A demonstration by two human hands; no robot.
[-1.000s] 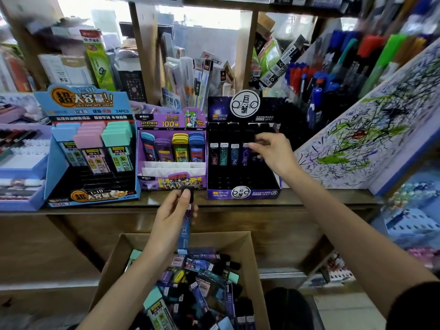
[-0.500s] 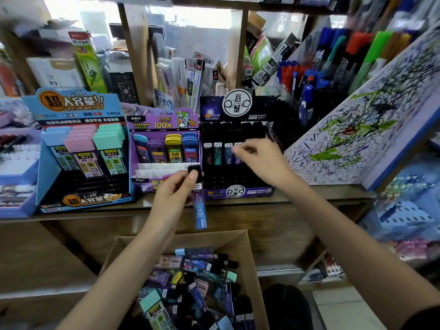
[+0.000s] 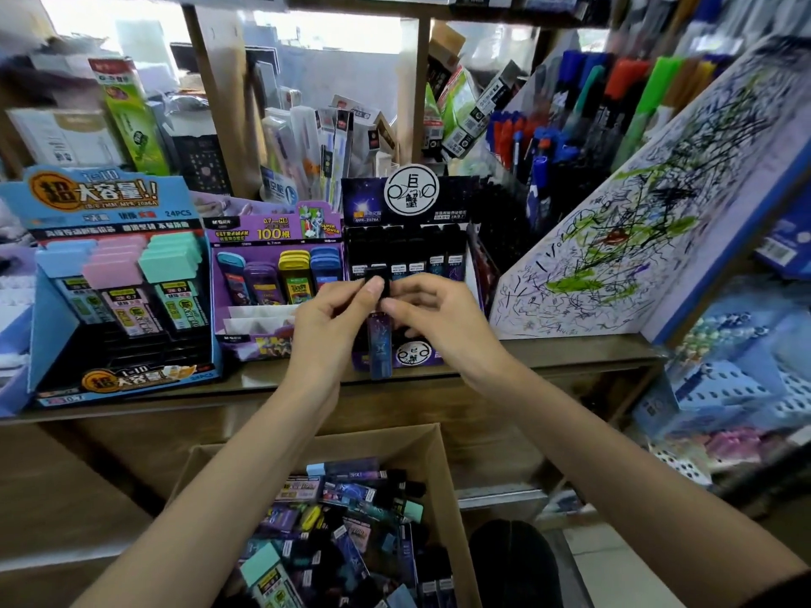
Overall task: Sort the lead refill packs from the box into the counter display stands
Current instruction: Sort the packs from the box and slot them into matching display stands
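My left hand (image 3: 333, 318) pinches the black cap end of a slim blue lead refill pack (image 3: 380, 344), which hangs upright in front of the dark purple display stand (image 3: 408, 239). My right hand (image 3: 434, 313) meets it from the right, fingertips on the same pack near its top. Below, the cardboard box (image 3: 434, 441) holds several mixed refill packs (image 3: 351, 520). Left of the dark stand are a purple stand (image 3: 272, 265) with coloured cases and a blue stand (image 3: 109, 274) with pastel packs.
A tilted scribble-covered test board (image 3: 636, 239) stands right of the dark stand, with marker pens (image 3: 570, 125) behind it. Stationery crowds the shelf behind. The wooden counter edge (image 3: 548, 348) runs under the stands. A black round object (image 3: 513, 563) sits right of the box.
My left hand has lifted the blue pack from the box up to the dark stand. My right hand came away from the stand's slots and now touches the pack too.
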